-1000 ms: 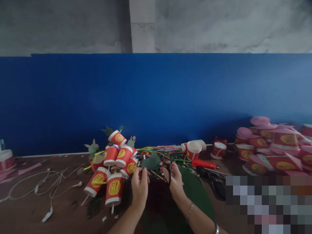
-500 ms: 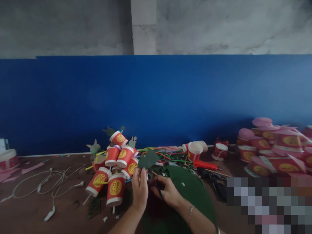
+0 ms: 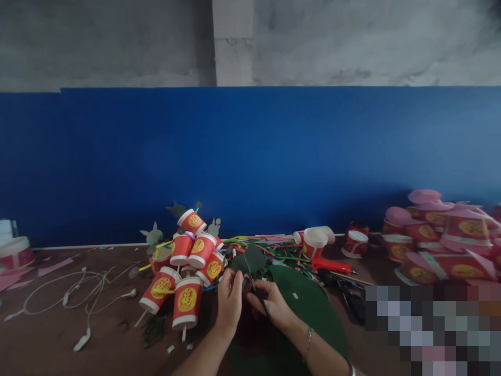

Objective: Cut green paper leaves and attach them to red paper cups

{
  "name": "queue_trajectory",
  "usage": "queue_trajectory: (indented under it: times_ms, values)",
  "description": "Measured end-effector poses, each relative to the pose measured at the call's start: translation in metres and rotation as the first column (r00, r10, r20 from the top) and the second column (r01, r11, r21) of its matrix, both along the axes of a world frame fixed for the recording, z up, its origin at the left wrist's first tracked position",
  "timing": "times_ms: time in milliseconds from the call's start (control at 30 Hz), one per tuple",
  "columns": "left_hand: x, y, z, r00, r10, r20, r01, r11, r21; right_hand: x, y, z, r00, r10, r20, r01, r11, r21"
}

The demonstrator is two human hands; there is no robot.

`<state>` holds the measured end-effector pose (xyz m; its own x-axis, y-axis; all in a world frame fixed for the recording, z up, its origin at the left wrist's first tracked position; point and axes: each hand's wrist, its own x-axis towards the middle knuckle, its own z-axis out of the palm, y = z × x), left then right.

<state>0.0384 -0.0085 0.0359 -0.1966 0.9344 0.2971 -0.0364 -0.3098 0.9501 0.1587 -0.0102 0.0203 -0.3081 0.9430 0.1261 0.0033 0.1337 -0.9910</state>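
My left hand (image 3: 230, 303) pinches a small dark green paper piece (image 3: 256, 259) by its lower edge. In my right hand (image 3: 276, 305) is a pair of dark scissors (image 3: 263, 302), its fingers closed around the handles. The blades point up and to the left, across the green piece. Under my right forearm lies a large dark green sheet (image 3: 313, 308) with a curved edge. Just left of my left hand, red and white paper cups (image 3: 187, 302) with yellow emblems lean in a pile, with sticks and small rabbit-shaped cutouts (image 3: 153, 235) attached.
White wired earphones (image 3: 88, 295) lie on the brown table (image 3: 47, 347) at left. A red pointed tool (image 3: 332, 266) and a black object (image 3: 354, 303) lie to the right. More cups with pink paper (image 3: 465, 230) are heaped farther right. A blue wall panel (image 3: 250, 156) stands behind.
The green paper piece has shifted right and slightly down, tilting differently. The scissors' blades now cross it more visibly. Both hands have moved slightly to the right.
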Motion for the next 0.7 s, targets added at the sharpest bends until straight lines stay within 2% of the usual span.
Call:
queue_trajectory:
  times_ms: [433, 700]
  values:
    - [-0.003, 0.005, -0.008, 1.000, 0.011, 0.000, -0.011, 1.000, -0.023, -0.002, 0.000, 0.001, 0.999, -0.038, 0.035, 0.041, 0.996, -0.085]
    - [-0.002, 0.007, -0.011, 0.997, -0.077, -0.003, 0.077, 0.996, -0.035, -0.001, 0.002, 0.000, 0.999, -0.040, -0.022, 0.039, 0.999, -0.037]
